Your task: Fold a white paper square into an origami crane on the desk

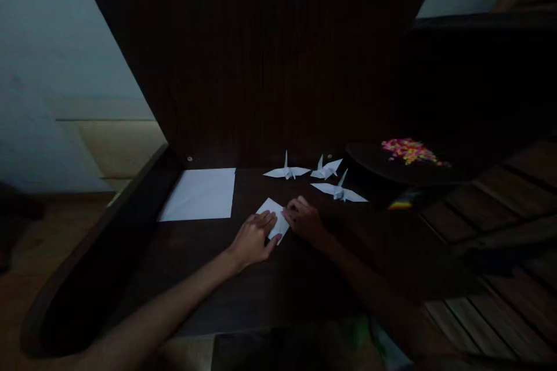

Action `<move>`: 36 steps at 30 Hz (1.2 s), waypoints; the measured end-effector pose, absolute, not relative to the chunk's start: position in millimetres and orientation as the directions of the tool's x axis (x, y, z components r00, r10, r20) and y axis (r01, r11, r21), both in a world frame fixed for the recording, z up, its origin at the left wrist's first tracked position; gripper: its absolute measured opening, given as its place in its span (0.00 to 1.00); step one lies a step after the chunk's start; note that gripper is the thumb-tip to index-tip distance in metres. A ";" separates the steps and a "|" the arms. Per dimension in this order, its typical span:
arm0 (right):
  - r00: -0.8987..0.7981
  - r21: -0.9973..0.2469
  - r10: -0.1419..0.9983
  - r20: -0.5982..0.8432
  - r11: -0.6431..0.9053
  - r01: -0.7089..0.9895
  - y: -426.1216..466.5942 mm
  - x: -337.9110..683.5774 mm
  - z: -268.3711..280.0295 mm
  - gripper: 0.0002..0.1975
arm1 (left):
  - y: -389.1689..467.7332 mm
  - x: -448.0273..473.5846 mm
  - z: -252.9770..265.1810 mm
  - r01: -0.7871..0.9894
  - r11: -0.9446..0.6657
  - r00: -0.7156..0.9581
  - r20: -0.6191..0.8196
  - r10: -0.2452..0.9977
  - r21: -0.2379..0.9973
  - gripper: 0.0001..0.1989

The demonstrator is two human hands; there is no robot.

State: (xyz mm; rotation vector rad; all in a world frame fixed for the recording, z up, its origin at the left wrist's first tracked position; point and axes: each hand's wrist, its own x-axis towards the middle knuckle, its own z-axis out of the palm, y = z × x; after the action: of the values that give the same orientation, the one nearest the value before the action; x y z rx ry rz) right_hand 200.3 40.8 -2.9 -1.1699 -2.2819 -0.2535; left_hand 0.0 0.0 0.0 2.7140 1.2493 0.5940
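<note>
A small piece of folded white paper (271,205) lies on the dark tabletop, one corner pointing away from me. My left hand (253,239) rests on its left side, fingers stretched out over the paper and thumb near the close corner. At the right corner, the curled fingers of my right hand (306,221) pinch the paper's edge. Beyond my hands stand three folded paper cranes: one crane (287,172) in the middle, another crane (326,170) to its right, and a third crane (339,191) nearer to me.
White paper (200,194) lies flat on the left of the table (209,290). A dark raised side edge (100,243) borders it, and a tall dark panel (270,58) rises behind. Small pink and yellow pieces (411,151) are heaped on a dark round surface at the right.
</note>
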 end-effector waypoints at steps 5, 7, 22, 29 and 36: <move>-0.479 -0.143 0.696 0.535 0.633 0.761 47.6 202.5 -7.2 0.09 | 7.7 2.1 5.5 0.699 -0.669 0.595 0.313 0.740 0.253 0.25; -0.478 -0.172 0.707 0.521 0.635 0.753 51.8 203.7 -8.8 0.09 | 12.8 3.1 5.6 0.698 -0.669 0.596 0.312 0.740 0.256 0.24; -0.458 -0.217 0.696 0.553 0.651 0.728 55.6 205.1 -10.0 0.11 | 22.0 6.0 -3.3 0.695 -0.673 0.570 0.376 0.731 0.255 0.21; -0.390 -0.340 0.757 0.524 0.607 0.719 56.3 203.5 -11.4 0.10 | 22.4 6.1 -3.2 0.695 -0.675 0.580 0.361 0.730 0.249 0.21; -0.364 -0.409 0.809 0.462 0.558 0.722 54.7 202.3 -10.4 0.08 | 21.6 6.0 0.3 0.707 -0.658 0.581 0.318 0.749 0.258 0.21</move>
State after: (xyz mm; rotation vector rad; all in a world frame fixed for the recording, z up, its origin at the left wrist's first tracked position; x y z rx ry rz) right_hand 202.3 54.7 -10.4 -1.2234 -2.1640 0.1786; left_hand 6.0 21.6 0.3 2.7006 1.2485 0.6178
